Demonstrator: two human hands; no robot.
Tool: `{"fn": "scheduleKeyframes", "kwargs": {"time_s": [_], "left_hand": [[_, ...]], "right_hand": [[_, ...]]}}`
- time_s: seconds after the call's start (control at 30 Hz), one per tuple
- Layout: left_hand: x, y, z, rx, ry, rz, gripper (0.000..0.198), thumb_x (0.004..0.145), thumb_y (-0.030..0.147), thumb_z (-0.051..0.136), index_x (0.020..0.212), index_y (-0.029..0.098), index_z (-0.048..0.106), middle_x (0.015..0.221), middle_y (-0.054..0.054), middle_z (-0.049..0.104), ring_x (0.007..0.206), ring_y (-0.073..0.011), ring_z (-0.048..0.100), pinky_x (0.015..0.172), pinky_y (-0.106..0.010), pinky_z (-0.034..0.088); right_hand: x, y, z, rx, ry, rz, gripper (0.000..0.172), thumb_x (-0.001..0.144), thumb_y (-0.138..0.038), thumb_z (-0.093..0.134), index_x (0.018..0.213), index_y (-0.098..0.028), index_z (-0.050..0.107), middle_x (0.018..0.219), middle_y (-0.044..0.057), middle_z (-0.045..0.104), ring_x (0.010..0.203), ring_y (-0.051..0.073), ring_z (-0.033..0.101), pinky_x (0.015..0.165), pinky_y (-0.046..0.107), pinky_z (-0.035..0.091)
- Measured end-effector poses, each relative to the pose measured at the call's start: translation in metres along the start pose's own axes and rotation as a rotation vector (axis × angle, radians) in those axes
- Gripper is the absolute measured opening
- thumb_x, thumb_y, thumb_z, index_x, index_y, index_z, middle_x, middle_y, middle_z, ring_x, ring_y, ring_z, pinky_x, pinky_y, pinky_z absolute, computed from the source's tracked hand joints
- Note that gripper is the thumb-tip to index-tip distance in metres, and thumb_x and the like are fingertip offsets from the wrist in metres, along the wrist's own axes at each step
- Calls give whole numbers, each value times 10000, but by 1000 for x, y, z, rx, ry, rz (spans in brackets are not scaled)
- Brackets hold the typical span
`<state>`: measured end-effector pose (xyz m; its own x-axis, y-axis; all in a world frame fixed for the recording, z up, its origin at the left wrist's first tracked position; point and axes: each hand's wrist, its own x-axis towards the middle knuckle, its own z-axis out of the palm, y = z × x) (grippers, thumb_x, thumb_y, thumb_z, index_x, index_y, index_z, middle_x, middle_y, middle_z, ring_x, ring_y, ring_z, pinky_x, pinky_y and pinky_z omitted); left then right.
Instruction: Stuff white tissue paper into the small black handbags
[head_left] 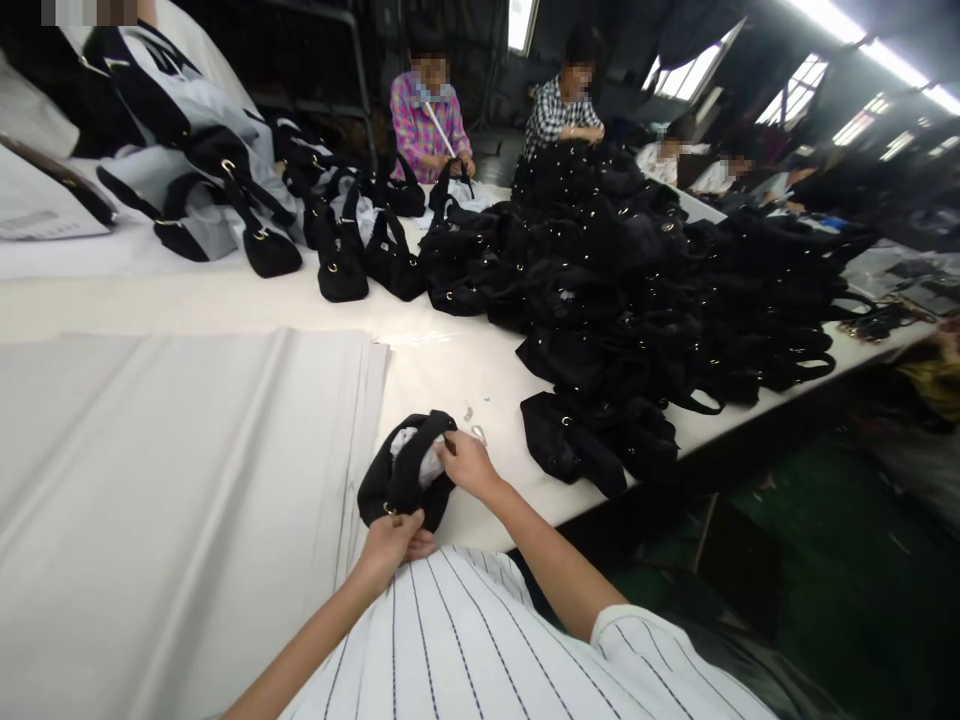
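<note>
A small black handbag (400, 478) with white paper stuffing showing in its mouth rests at the near edge of the white table (442, 375). My left hand (394, 541) grips the bag's near end, fingers closed on it by a gold ring. My right hand (466, 463) is pinched on the bag's far rim next to the white stuffing. A stack of large white paper sheets (172, 480) lies just left of the bag.
A big heap of black handbags (645, 270) covers the table's right half, one loose bag (570, 440) nearest me. More bags and grey-white dust bags (195, 130) lie at the far left. Two people sit across the table handling bags; others sit farther right. Dark green floor lies to the right.
</note>
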<state>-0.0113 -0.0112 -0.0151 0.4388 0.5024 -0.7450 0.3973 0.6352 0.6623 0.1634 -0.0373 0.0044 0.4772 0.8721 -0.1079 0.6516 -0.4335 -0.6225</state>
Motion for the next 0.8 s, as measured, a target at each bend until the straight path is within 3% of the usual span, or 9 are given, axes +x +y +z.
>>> {"fn": "scheduleKeyframes", "kwargs": {"time_s": [0.1, 0.17, 0.23, 0.33, 0.37, 0.4, 0.53, 0.7, 0.8], "left_hand": [[-13, 9, -9, 275, -262, 76, 236, 779, 369, 591, 704, 146, 576, 639, -46, 693, 593, -149, 667, 640, -276, 560], [-17, 22, -25, 401, -271, 174, 194, 777, 342, 556, 736, 155, 585, 574, -6, 657, 510, -135, 608, 532, -250, 501], [-11, 38, -44, 511, -38, 265, 180, 782, 320, 510, 765, 166, 601, 522, 18, 604, 481, -140, 566, 497, -249, 449], [18, 59, -68, 662, 488, 419, 213, 776, 337, 514, 865, 177, 624, 694, -16, 653, 680, -180, 625, 651, -291, 483], [31, 65, -72, 704, 559, 462, 248, 770, 349, 534, 922, 173, 623, 800, -37, 672, 765, -192, 635, 709, -302, 487], [43, 69, -74, 737, 552, 493, 288, 764, 345, 554, 981, 166, 612, 893, -55, 675, 829, -196, 635, 745, -302, 484], [68, 64, -56, 832, 331, 465, 337, 788, 234, 551, 1116, 156, 540, 942, -62, 655, 833, -171, 630, 729, -261, 465], [44, 18, -11, 976, 504, 505, 245, 840, 231, 512, 1052, 109, 491, 994, -134, 592, 927, -233, 600, 747, -305, 458], [30, 6, -8, 951, 490, 543, 298, 849, 211, 507, 1128, 116, 465, 1027, -134, 575, 979, -243, 587, 752, -307, 457]], "right_hand": [[-10, 1, 12, 58, 15, -4, 356, 840, -367, 593, 1138, -175, 559, 1048, 83, 579, 976, 221, 532, 847, 337, 437], [-17, 6, 22, 55, 29, -52, 352, 808, -256, 597, 1150, -193, 539, 1093, 73, 551, 1024, 221, 498, 872, 338, 426], [-20, 12, 29, 22, 46, -66, 295, 786, -140, 534, 1076, -188, 562, 1068, 69, 551, 1017, 219, 483, 879, 340, 419], [-18, 15, 32, 14, 57, -57, 272, 759, -110, 512, 1012, -170, 591, 1032, 77, 559, 998, 226, 480, 866, 342, 423], [-16, 13, 30, 31, 50, -61, 270, 756, -125, 524, 1011, -169, 600, 1018, 76, 561, 987, 227, 487, 855, 339, 428], [-14, 9, 29, 53, 41, -72, 281, 752, -142, 541, 1024, -171, 609, 1004, 73, 564, 974, 225, 495, 847, 335, 433], [-11, -10, 20, 211, 8, -56, 286, 751, -246, 612, 1028, -177, 633, 927, 57, 598, 891, 211, 547, 801, 314, 451], [-6, -16, 14, 393, -62, -15, 242, 792, -173, 521, 1013, -180, 619, 900, 43, 670, 840, 193, 617, 721, 275, 455], [1, -10, 14, 367, -137, 76, 300, 730, -145, 567, 1025, -185, 603, 873, 22, 674, 807, 183, 619, 699, 268, 449]]}}
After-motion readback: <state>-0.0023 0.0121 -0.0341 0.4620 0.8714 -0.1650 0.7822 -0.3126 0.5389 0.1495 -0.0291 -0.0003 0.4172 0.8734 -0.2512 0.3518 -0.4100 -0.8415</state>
